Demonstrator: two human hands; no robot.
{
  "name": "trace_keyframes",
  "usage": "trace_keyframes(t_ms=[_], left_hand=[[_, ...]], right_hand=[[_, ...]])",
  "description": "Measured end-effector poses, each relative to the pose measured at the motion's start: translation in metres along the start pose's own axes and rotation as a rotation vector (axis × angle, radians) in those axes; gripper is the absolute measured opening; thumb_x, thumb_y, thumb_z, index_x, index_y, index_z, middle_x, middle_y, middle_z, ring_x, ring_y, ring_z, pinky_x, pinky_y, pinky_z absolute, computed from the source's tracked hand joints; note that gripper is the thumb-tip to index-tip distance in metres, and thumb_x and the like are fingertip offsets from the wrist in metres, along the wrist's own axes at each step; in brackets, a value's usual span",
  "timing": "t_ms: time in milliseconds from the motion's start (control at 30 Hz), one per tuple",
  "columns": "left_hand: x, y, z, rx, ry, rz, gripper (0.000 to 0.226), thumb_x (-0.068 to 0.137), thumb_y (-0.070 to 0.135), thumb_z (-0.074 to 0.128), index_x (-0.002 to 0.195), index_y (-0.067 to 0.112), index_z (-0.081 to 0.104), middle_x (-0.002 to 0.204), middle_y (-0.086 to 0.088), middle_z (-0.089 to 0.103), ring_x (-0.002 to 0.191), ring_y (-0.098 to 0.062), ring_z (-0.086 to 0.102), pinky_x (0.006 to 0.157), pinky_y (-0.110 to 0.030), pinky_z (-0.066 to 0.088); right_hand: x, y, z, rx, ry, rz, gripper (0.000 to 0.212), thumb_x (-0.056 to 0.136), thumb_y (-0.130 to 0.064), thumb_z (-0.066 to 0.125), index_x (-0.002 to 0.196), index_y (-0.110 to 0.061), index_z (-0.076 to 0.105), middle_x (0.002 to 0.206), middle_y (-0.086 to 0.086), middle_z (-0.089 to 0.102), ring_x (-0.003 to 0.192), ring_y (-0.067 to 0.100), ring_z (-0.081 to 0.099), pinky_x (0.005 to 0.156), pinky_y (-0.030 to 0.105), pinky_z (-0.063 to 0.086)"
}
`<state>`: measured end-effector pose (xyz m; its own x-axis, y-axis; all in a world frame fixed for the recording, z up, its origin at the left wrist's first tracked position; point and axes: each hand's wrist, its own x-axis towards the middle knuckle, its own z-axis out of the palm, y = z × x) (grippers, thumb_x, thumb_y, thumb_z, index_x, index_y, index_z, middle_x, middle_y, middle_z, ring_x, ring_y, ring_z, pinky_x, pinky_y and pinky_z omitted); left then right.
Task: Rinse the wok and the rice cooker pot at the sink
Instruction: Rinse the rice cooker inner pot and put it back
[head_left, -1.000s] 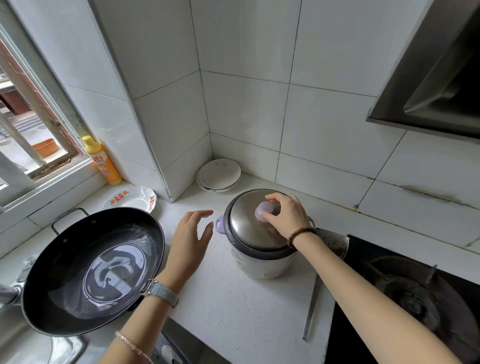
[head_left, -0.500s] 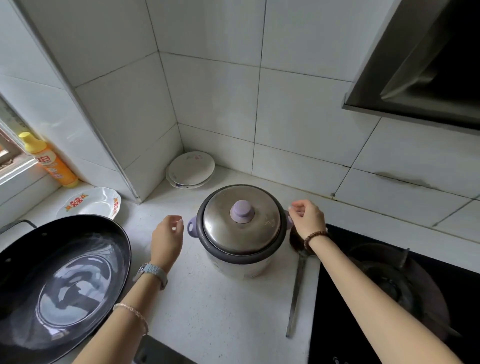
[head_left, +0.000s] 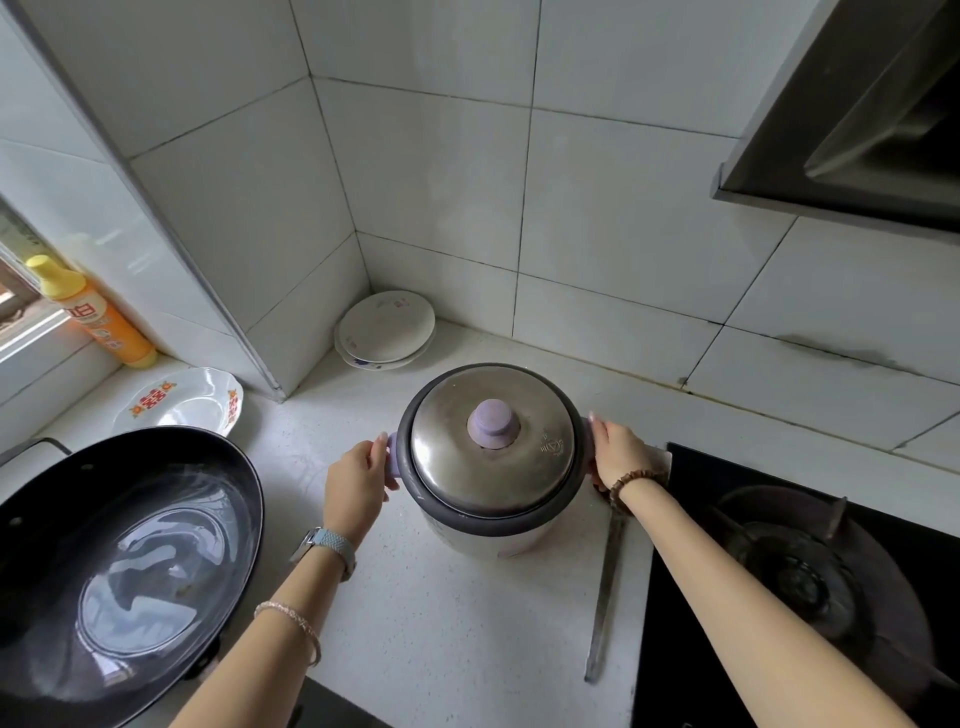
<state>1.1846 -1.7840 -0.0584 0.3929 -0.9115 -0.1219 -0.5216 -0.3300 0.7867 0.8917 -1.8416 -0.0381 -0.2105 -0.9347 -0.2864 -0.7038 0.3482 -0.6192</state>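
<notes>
My left hand (head_left: 358, 480) and right hand (head_left: 618, 454) each clasp a lilac side handle (head_left: 393, 458) of the white, steel-lidded rice cooker (head_left: 488, 538) on the speckled counter (head_left: 441, 623). The lid is on, so I judge its rinse unstarted. The round black wok (head_left: 130, 561) at left looks wet.

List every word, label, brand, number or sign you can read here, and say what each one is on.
"白" in red, on the label of the orange bottle; the rest of that label is too small to read.
"囍" in red, as it looks, on the rim of the white dish, printed at two spots.
Stamp on the pot lid: too faint to read.
Marks on the stacked plates: too small to read.
</notes>
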Motion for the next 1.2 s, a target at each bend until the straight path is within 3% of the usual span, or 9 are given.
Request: trace_keyframes(t_ms=[133, 233, 533, 700, 767, 867, 967, 1067, 1200], left_hand=[[-0.001, 0.003, 0.002, -0.02, 0.018, 0.016, 0.047, 0.104, 0.028, 0.038, 0.061, 0.013, 0.051, 0.05, -0.001, 0.06, 0.042, -0.011, 0.051, 0.049, -0.016, 0.04], [0.0, 0.003, 0.002, -0.026, 0.022, 0.015, 0.048, 0.104, 0.029, 0.039, 0.061, 0.012, 0.052, 0.049, -0.001, 0.06, 0.043, -0.01, 0.052, 0.049, -0.016, 0.04], [-0.012, 0.009, -0.008, -0.037, 0.042, 0.036, 0.049, 0.103, 0.029, 0.042, 0.058, 0.011, 0.051, 0.048, -0.002, 0.059, 0.042, -0.012, 0.052, 0.051, -0.024, 0.041], [-0.023, 0.022, -0.024, -0.051, 0.071, 0.09, 0.049, 0.102, 0.03, 0.044, 0.059, 0.009, 0.053, 0.049, -0.004, 0.061, 0.042, -0.011, 0.052, 0.053, -0.027, 0.044], [-0.029, 0.027, -0.032, -0.051, 0.079, 0.104, 0.049, 0.102, 0.03, 0.045, 0.058, 0.009, 0.052, 0.048, -0.003, 0.06, 0.041, -0.01, 0.05, 0.053, -0.027, 0.043], [-0.04, 0.036, -0.042, -0.06, 0.096, 0.13, 0.051, 0.102, 0.03, 0.045, 0.056, 0.008, 0.051, 0.045, -0.001, 0.057, 0.037, -0.005, 0.047, 0.052, -0.027, 0.041], [-0.053, 0.046, -0.054, -0.071, 0.099, 0.164, 0.051, 0.102, 0.029, 0.044, 0.055, 0.01, 0.05, 0.044, 0.0, 0.055, 0.034, -0.003, 0.045, 0.051, -0.026, 0.038], [-0.066, 0.055, -0.063, -0.128, 0.084, 0.205, 0.051, 0.102, 0.028, 0.045, 0.055, 0.01, 0.051, 0.046, -0.003, 0.057, 0.034, -0.005, 0.042, 0.048, -0.025, 0.039], [-0.085, 0.068, -0.072, -0.247, 0.036, 0.215, 0.048, 0.102, 0.028, 0.047, 0.058, 0.01, 0.053, 0.048, -0.004, 0.055, 0.034, -0.004, 0.041, 0.04, -0.017, 0.036]], right_hand=[[-0.005, -0.004, -0.003, -0.02, 0.019, -0.036, 0.051, 0.105, -0.033, 0.028, 0.104, 0.003, 0.064, 0.095, 0.016, 0.067, 0.062, 0.014, 0.05, 0.051, 0.02, 0.035], [-0.009, -0.005, -0.003, 0.002, 0.029, -0.016, 0.049, 0.105, -0.031, 0.029, 0.101, 0.004, 0.063, 0.085, 0.011, 0.062, 0.053, 0.004, 0.043, 0.037, 0.01, 0.028], [-0.028, -0.005, -0.005, 0.069, 0.073, 0.018, 0.049, 0.105, -0.03, 0.031, 0.097, 0.005, 0.065, 0.058, -0.004, 0.049, 0.05, 0.003, 0.046, 0.038, 0.006, 0.034], [-0.046, -0.008, -0.018, 0.038, 0.125, -0.025, 0.048, 0.105, -0.029, 0.031, 0.092, 0.002, 0.065, 0.056, -0.005, 0.046, 0.05, 0.003, 0.044, 0.039, 0.004, 0.033], [-0.054, -0.01, -0.024, 0.022, 0.15, -0.051, 0.049, 0.105, -0.031, 0.031, 0.088, 0.0, 0.065, 0.056, -0.005, 0.047, 0.055, 0.012, 0.054, 0.045, 0.007, 0.034], [-0.066, -0.01, -0.031, 0.031, 0.175, -0.072, 0.053, 0.104, -0.034, 0.031, 0.088, 0.001, 0.067, 0.06, 0.0, 0.054, 0.069, 0.025, 0.061, 0.064, 0.026, 0.043], [-0.084, -0.01, -0.042, 0.052, 0.225, -0.113, 0.05, 0.104, -0.032, 0.034, 0.089, 0.003, 0.067, 0.074, 0.012, 0.062, 0.075, 0.027, 0.06, 0.062, 0.025, 0.038], [-0.107, -0.009, -0.057, 0.058, 0.259, -0.127, 0.048, 0.104, -0.03, 0.035, 0.083, 0.001, 0.065, 0.064, 0.003, 0.052, 0.069, 0.022, 0.051, 0.047, 0.02, 0.028], [-0.132, 0.0, -0.073, 0.063, 0.328, -0.154, 0.052, 0.103, -0.032, 0.036, 0.084, 0.005, 0.067, 0.074, 0.016, 0.059, 0.073, 0.024, 0.052, 0.064, 0.026, 0.03]])
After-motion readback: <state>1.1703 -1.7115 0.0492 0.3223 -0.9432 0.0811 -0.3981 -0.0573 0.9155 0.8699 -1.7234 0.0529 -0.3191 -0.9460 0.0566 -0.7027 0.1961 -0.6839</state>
